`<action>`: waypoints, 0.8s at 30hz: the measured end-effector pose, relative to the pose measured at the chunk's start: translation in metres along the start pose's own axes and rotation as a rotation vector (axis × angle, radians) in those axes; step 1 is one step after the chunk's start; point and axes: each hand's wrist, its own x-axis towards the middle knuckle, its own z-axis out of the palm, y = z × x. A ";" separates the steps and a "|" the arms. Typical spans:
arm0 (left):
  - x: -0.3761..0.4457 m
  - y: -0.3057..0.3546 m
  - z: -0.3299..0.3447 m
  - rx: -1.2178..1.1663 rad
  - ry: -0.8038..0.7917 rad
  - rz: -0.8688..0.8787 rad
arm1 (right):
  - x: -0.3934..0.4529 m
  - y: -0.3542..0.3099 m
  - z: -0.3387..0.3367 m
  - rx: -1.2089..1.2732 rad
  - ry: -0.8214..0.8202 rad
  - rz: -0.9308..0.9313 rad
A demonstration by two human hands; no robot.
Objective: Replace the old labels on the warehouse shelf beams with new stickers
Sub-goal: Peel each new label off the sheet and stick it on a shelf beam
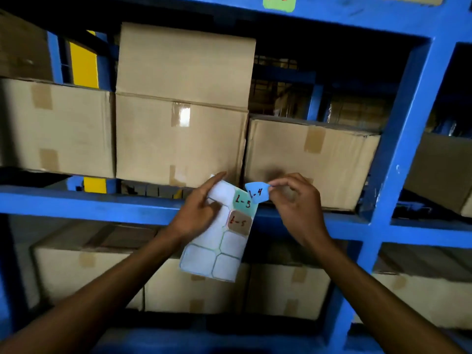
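Blue sticker (257, 192) marked "L-4" sits at the right hand's (297, 200) fingers (277, 184), pinched by its right edge between thumb and forefinger, lower corner touching or overlapping the sticker sheet (217, 233). It's curled, red handwriting on it. Left hand (198, 210) holds the sheet upright in front of the blue shelf beam (89, 204), thumb on its face, fingers clamped behind. The sheet carries a teal "L-3" sticker (242, 202), a brown sticker (238, 223) below it, the rest blank white backing. Green label (279, 2) on the upper beam. Cardboard boxes (178, 139) on the shelf behind.
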 end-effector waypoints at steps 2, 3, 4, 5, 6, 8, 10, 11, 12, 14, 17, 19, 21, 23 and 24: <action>-0.014 -0.020 0.007 0.095 -0.093 0.010 | -0.006 0.020 0.010 -0.040 -0.058 0.073; -0.021 -0.031 0.011 0.126 -0.131 0.020 | -0.010 0.031 0.016 -0.060 -0.086 0.112; -0.027 -0.042 0.016 0.167 -0.154 0.042 | -0.013 0.042 0.021 -0.081 -0.107 0.154; -0.032 -0.051 0.019 0.209 -0.172 0.063 | -0.016 0.051 0.027 -0.104 -0.120 0.187; -0.036 -0.058 0.022 0.250 -0.195 0.075 | -0.019 0.060 0.033 -0.125 -0.133 0.209; -0.041 -0.066 0.025 0.299 -0.258 0.101 | -0.021 0.071 0.042 -0.150 -0.139 0.218; -0.042 -0.070 0.029 0.333 -0.327 0.095 | -0.022 0.079 0.050 -0.155 -0.128 0.219; -0.042 -0.072 0.032 0.360 -0.347 0.091 | -0.022 0.082 0.052 -0.156 -0.118 0.219; -0.042 -0.073 0.034 0.396 -0.353 0.090 | -0.022 0.085 0.054 -0.159 -0.105 0.221; -0.040 -0.075 0.039 0.458 -0.355 0.088 | -0.022 0.089 0.058 -0.165 -0.079 0.233; -0.036 -0.078 0.046 0.517 -0.376 0.089 | -0.024 0.094 0.062 -0.158 -0.055 0.262; -0.034 -0.081 0.049 0.556 -0.378 0.098 | -0.026 0.097 0.065 -0.158 -0.047 0.266; -0.031 -0.084 0.052 0.586 -0.373 0.105 | -0.027 0.099 0.067 -0.163 -0.045 0.272; -0.027 -0.085 0.053 0.606 -0.367 0.102 | -0.028 0.099 0.069 -0.166 -0.046 0.280; -0.025 -0.086 0.054 0.621 -0.365 0.104 | -0.028 0.100 0.070 -0.166 -0.043 0.280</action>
